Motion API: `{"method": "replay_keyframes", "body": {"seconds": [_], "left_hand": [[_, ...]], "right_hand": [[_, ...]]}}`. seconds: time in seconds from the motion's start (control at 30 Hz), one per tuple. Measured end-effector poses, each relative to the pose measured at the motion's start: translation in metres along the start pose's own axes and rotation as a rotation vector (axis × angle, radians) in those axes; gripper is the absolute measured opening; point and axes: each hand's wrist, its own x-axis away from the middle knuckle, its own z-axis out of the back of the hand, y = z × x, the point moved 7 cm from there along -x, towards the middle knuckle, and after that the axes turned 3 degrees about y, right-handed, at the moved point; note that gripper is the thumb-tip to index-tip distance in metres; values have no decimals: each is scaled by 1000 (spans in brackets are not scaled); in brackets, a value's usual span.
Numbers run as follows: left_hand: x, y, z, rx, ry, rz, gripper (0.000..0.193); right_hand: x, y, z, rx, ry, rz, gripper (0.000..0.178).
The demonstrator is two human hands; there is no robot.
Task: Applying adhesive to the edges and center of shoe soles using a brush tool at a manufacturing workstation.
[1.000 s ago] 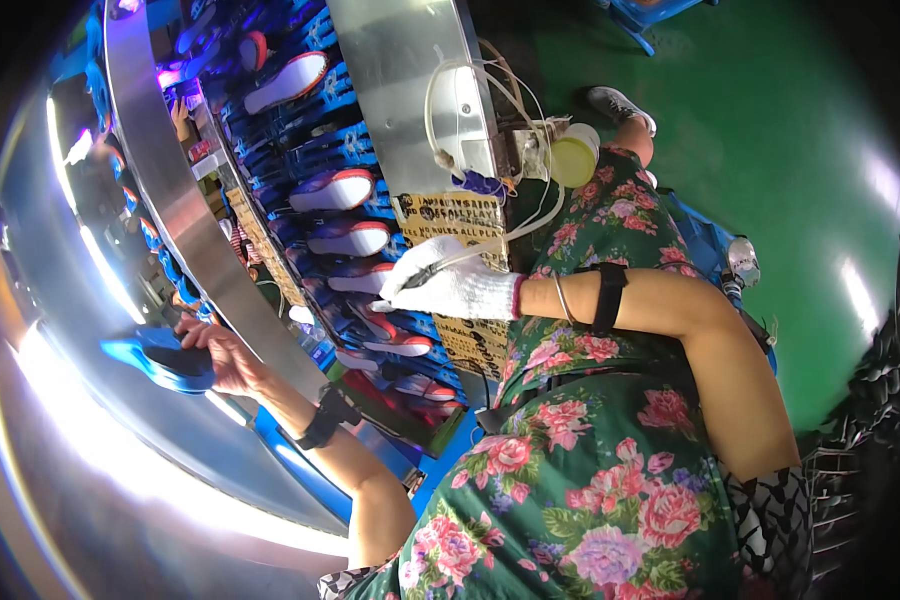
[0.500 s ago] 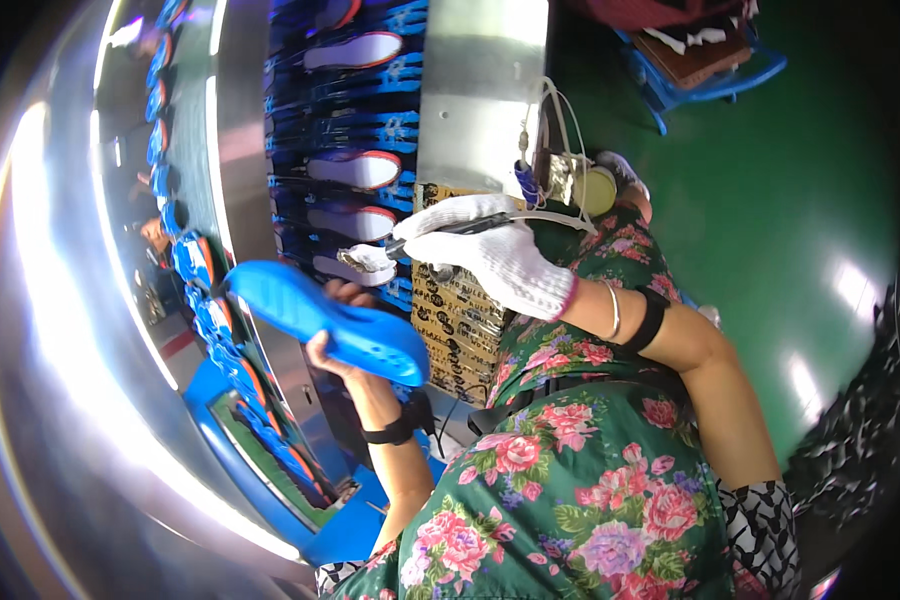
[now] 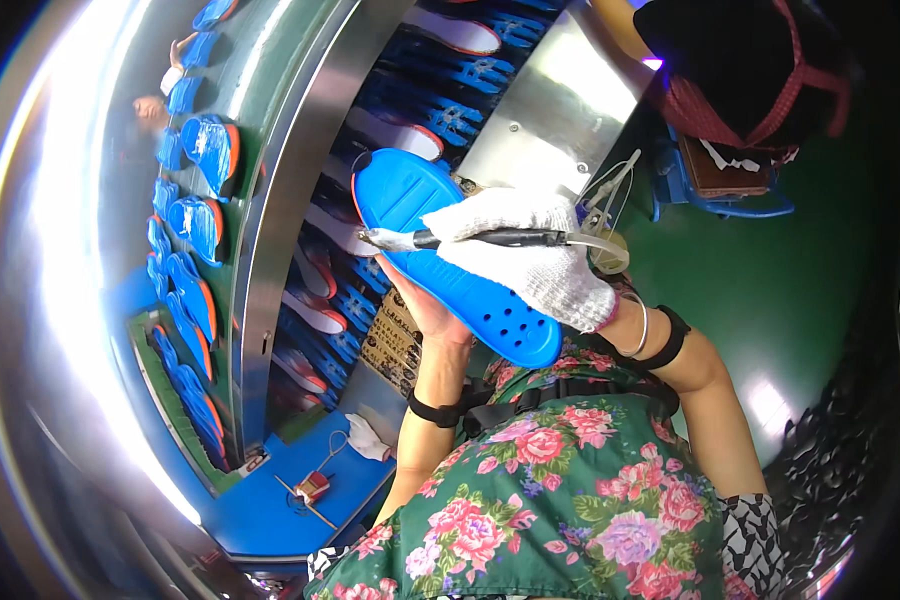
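Observation:
A blue shoe sole [image 3: 395, 190], with a row of holes at its near end and an orange edge, lies tilted across the middle of the view. My bare left hand [image 3: 428, 308] holds it from beneath and along its left side; some fingers are hidden under it. My right hand [image 3: 540, 265], in a white knitted glove, is closed round a black-handled brush [image 3: 425, 239]. The brush's pale tip reaches the sole's left edge; whether it touches cannot be told. A translucent tube [image 3: 600, 245] trails from the handle's back end.
Left of a metal rail [image 3: 280, 235], blue soles [image 3: 202, 225] lie along a green belt. White-topped soles [image 3: 410, 135] line the shelf beyond my hands. A blue tabletop [image 3: 270, 515] at lower left bears a white glove [image 3: 368, 438]. Another person [image 3: 725, 75] is beside a blue stool [image 3: 735, 208].
The sole has swung right and turned its face up under the brush. The brush tip has come to its left edge. My view has shifted, showing the blue tabletop and another person.

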Motion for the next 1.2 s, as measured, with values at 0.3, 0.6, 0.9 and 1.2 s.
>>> {"method": "replay_keyframes", "body": {"seconds": [0.3, 0.6, 0.9, 1.2], "left_hand": [[17, 8, -31, -130, 55, -213, 97], [21, -17, -28, -264, 166, -142, 108], [9, -12, -23, -207, 46, -230, 105], [0, -16, -5, -127, 2, -176, 112]], "right_hand": [[-6, -39, -15, 486, -161, 425, 24], [4, -27, -36, 819, -222, 633, 29], [8, -47, -29, 744, -102, 642, 29], [4, -43, -19, 455, -90, 437, 22]]}}
